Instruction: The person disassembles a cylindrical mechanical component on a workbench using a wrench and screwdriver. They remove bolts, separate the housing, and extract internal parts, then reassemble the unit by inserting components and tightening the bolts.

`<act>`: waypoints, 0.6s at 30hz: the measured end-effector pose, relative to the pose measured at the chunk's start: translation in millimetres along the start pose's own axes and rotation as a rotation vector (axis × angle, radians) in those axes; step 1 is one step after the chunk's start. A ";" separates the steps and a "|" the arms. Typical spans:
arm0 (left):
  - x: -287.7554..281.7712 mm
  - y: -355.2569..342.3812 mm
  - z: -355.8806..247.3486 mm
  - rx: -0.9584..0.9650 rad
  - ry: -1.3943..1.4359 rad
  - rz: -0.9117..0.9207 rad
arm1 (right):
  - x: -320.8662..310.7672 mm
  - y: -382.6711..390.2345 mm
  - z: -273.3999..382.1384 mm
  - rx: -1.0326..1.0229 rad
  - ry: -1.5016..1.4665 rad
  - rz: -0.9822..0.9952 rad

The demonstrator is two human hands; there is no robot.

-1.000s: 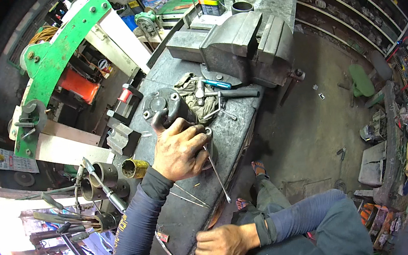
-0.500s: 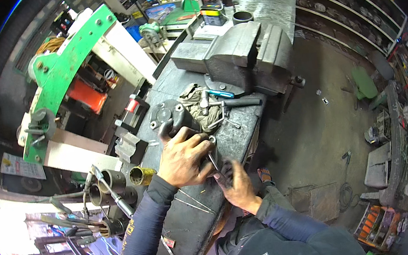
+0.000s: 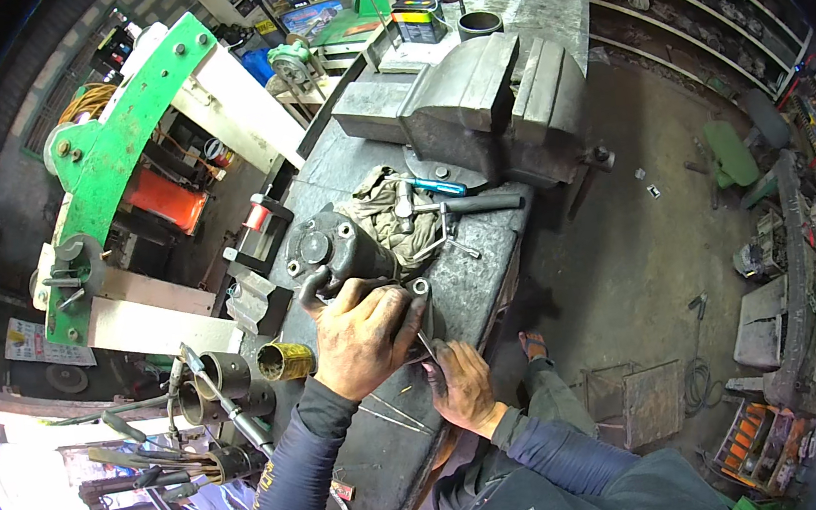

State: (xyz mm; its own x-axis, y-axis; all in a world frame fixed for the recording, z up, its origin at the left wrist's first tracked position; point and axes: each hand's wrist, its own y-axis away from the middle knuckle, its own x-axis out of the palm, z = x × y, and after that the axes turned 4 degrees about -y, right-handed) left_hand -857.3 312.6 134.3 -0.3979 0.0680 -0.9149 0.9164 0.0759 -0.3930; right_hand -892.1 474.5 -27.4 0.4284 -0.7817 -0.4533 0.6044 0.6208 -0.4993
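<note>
Low in the middle of the bench, my left hand (image 3: pixel 361 331) is wrapped round a dark metal part with a round silver end (image 3: pixel 420 289). A thin steel tool (image 3: pixel 428 345) slants down from beside its thumb into my right hand (image 3: pixel 458 385), whose fingers are closed on it. Just above my hands sits a dark cylindrical housing (image 3: pixel 332 249) with bolt bosses, beside a crumpled rag (image 3: pixel 384 217), a hammer (image 3: pixel 473 205) and a blue-handled tool (image 3: pixel 438 185). A yellow tube (image 3: pixel 287 357) and thin metal rods (image 3: pixel 396 412) lie near my left forearm.
A large bench vise (image 3: pixel 463 118) stands on the workbench (image 3: pixel 477 282). A green-and-white steel frame (image 3: pixel 128 136) and pots of tools (image 3: pixel 227 391) are at the left. Shelves (image 3: pixel 671 3) line the back right; a metal box (image 3: pixel 758 326) and orange organiser (image 3: pixel 756 437) are low at right.
My right hand has risen from near my body onto the thin tool beside my left hand. The tool's lower end is now in that hand. My left hand stays on the part, its fingers slightly shifted.
</note>
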 end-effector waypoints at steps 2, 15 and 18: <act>-5.3 0.6 3.8 0.028 0.040 0.054 | 0.5 -0.8 -0.3 0.002 -0.025 0.013; 21.8 34.7 -1.3 -0.394 0.097 -0.226 | -2.4 -1.6 -1.7 0.021 -0.128 0.021; 24.4 36.0 -8.5 -0.447 0.097 -0.305 | -1.9 2.1 -3.3 0.013 -0.137 0.021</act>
State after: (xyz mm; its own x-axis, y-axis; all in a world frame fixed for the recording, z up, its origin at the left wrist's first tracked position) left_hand -834.4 325.5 98.6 -0.6641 0.0661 -0.7447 0.6598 0.5202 -0.5423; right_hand -893.8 477.4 -30.0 0.5280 -0.7701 -0.3581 0.6025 0.6368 -0.4811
